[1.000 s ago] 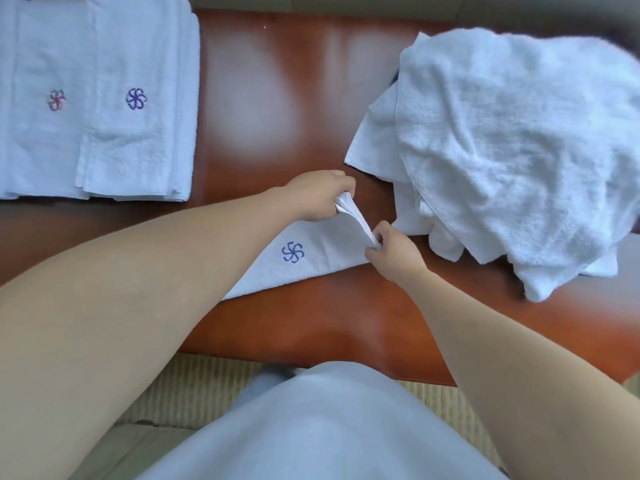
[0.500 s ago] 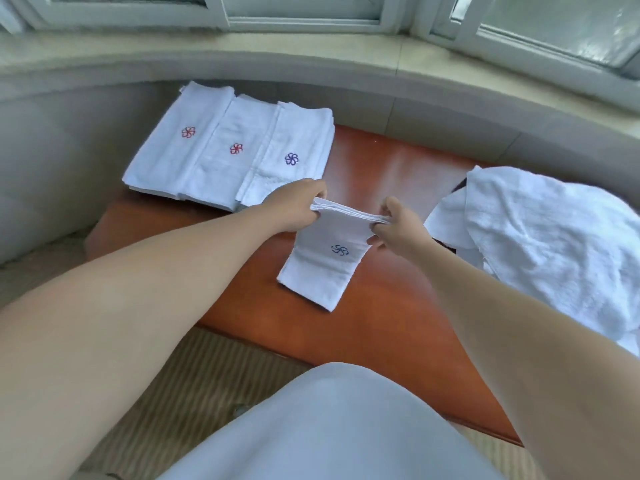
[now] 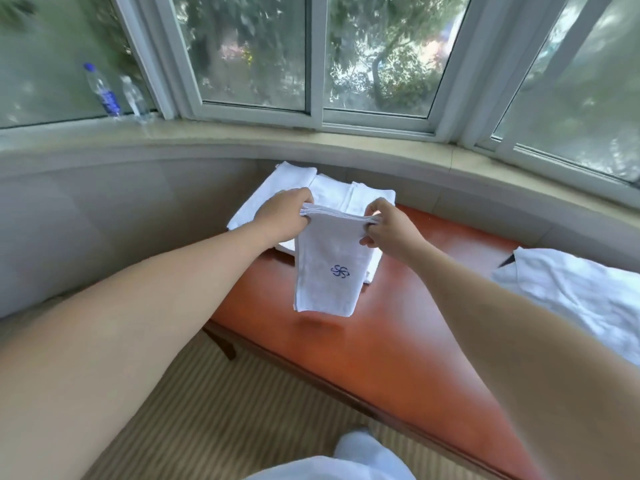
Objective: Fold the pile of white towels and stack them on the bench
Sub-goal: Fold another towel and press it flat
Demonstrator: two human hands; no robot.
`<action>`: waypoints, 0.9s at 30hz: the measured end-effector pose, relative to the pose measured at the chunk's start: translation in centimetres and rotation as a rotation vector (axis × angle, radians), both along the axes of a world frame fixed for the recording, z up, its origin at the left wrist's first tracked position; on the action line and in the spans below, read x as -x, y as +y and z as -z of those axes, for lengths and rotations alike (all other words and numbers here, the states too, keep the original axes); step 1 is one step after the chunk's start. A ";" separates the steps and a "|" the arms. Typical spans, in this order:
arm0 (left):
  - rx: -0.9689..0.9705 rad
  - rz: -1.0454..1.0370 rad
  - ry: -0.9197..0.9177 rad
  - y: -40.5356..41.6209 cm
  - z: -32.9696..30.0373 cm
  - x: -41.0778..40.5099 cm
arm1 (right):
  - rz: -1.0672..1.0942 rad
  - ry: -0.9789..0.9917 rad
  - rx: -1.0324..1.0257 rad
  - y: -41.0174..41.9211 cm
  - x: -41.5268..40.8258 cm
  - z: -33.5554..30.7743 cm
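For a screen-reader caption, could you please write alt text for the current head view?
Two hands, left hand and right hand, hold a folded white towel by its top corners above a reddish wooden bench. Folded towels lie behind it, an unfolded pile at right, bay windows beyond.

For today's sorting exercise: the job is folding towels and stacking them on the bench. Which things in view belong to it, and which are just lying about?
Belong to the job:
folded towel, held by left hand and right hand
stacked towels
unfolded pile
bench

Just lying about:
two water bottles on the windowsill
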State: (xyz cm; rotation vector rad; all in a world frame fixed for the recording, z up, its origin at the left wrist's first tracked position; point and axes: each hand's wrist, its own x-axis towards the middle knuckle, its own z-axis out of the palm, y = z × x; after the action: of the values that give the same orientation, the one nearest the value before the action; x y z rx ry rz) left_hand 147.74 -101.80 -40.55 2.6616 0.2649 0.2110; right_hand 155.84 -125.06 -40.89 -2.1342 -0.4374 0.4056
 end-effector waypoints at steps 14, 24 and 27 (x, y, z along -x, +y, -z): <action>-0.095 -0.260 -0.079 8.5 -3.4 -4.2 | -0.119 0.050 -0.103 10.3 -5.3 -1.8; -0.031 -0.302 -0.060 11.5 -2.5 -9.5 | -0.093 0.103 -0.153 13.5 -9.5 -0.5; 0.024 -0.290 -0.066 12.8 -1.6 -12.2 | -0.054 0.098 -0.149 14.8 -11.6 0.2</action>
State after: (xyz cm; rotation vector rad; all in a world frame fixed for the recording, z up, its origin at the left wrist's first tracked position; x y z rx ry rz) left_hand 159.98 -88.98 -38.92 2.5774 0.6278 0.3833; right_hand 167.47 -110.28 -41.12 -1.9529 -0.4554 0.4912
